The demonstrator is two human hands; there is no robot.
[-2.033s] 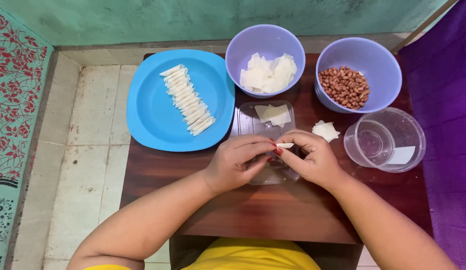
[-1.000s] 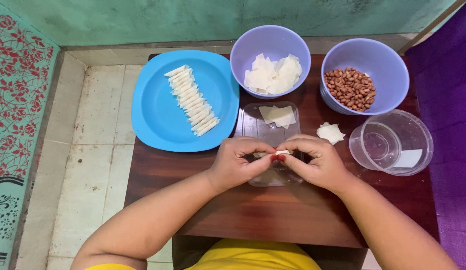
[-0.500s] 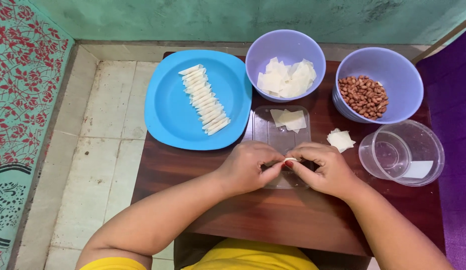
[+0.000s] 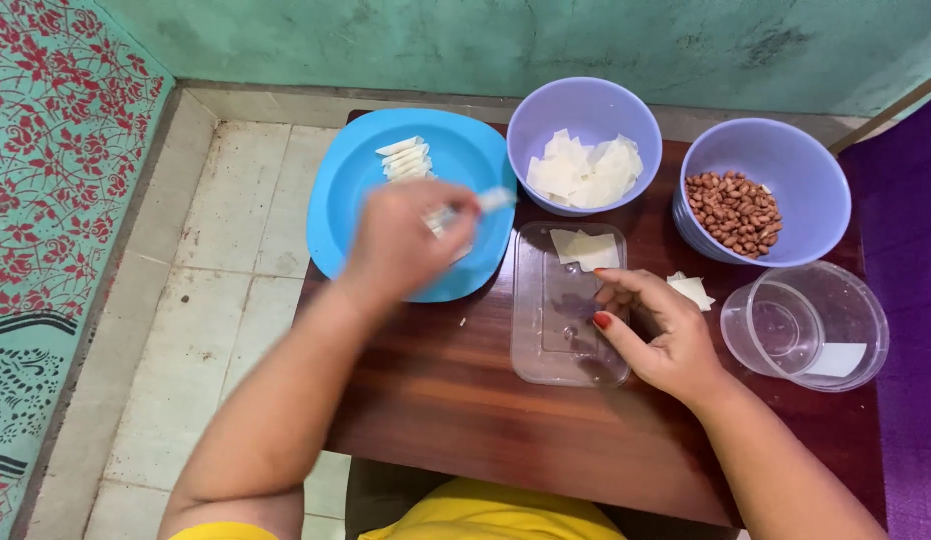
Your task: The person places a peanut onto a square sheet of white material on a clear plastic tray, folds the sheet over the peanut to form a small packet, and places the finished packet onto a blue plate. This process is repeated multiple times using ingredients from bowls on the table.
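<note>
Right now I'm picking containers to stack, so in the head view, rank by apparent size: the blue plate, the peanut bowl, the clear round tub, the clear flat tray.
1. blue plate
2. peanut bowl and clear round tub: look alike, unranked
3. clear flat tray, though close to those two

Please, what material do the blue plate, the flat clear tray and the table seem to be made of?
The blue plate looks like plastic: even bright colour, smooth surface with a soft sheen. The flat clear tray seems to be thin transparent plastic, since the table shows through it and its moulded edges catch light. The table looks like dark reddish-brown wood or a wood-look laminate, glossy; which of the two cannot be told.
</note>
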